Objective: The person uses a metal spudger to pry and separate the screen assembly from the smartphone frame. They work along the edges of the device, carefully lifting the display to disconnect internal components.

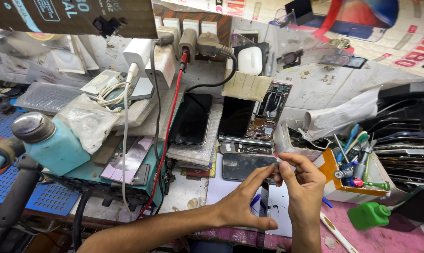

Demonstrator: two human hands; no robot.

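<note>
Both hands meet near the bench's front edge, the left hand (243, 205) and right hand (302, 187) pinching a thin dark strip (263, 213) just before a black phone (245, 166).

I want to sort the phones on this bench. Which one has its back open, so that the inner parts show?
The phone leaning at the back, right of the two dark closed ones: its circuit boards are exposed, and theirs are not.
</note>
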